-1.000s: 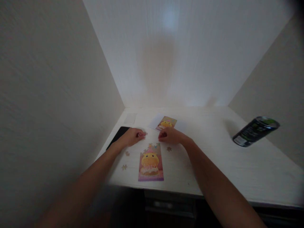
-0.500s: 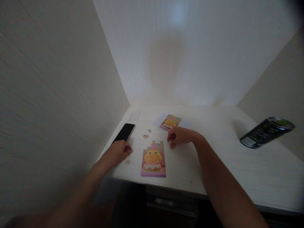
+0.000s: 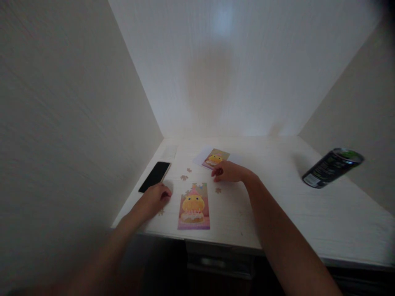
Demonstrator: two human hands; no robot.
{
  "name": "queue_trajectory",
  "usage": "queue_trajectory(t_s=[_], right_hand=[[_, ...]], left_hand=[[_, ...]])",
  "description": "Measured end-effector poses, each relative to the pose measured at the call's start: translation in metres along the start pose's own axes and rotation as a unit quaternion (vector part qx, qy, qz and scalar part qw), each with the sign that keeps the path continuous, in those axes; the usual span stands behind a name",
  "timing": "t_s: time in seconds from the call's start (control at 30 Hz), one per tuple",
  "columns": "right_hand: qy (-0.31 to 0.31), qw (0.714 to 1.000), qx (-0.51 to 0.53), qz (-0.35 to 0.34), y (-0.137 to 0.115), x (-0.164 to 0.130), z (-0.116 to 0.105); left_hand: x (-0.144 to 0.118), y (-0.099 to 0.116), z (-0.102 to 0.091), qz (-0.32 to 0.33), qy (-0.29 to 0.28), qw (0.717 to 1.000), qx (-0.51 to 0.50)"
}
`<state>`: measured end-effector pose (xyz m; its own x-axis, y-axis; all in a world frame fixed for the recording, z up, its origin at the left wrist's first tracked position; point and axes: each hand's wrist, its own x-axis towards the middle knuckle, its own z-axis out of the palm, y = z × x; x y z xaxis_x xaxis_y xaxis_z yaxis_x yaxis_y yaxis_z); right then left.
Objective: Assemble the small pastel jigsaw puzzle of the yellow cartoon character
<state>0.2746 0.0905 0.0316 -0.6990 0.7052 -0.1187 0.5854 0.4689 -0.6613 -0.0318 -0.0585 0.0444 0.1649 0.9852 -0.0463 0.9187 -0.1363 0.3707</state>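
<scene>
A partly assembled jigsaw puzzle [image 3: 194, 209] lies near the table's front edge, showing a yellow animal behind a cake, with a jagged gap along its upper left. Left of it, my left hand [image 3: 157, 195] rests with fingers curled together; whatever is in them is hidden. One loose piece [image 3: 161, 212] lies just below that hand. My right hand [image 3: 228, 170] hovers at the puzzle's upper right, thumb and fingers slightly apart, with nothing visible between them. Beneath it a puzzle piece [image 3: 218, 190] lies on the table. Two more pieces, one larger [image 3: 184, 177] and one smaller [image 3: 189, 169], lie above the puzzle.
A matching picture card [image 3: 212, 157] lies on white paper [image 3: 200, 156] behind my right hand. A black phone [image 3: 155, 176] is beside my left hand, with a clear packet [image 3: 170, 151] behind it. A dark can [image 3: 330, 168] stands at right. Walls enclose the table.
My right hand has risen away from the puzzle piece beneath it, leaving it on the table. The piece that showed at my left fingertips is out of sight. The view has shifted slightly.
</scene>
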Motion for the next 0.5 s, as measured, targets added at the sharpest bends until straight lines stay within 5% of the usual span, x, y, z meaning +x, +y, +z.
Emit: queue_trajectory(t_s=[0.27,0.5], right_hand=[[0.003,0.999,0.026,-0.027,-0.001,0.006,0.007],[-0.006,0.998,-0.015,-0.054,-0.016,0.014,0.027]], left_hand=[[0.006,0.01,-0.003,0.033,0.001,0.995,-0.092],[0.069,0.035,0.029,0.052,-0.014,0.973,-0.226]])
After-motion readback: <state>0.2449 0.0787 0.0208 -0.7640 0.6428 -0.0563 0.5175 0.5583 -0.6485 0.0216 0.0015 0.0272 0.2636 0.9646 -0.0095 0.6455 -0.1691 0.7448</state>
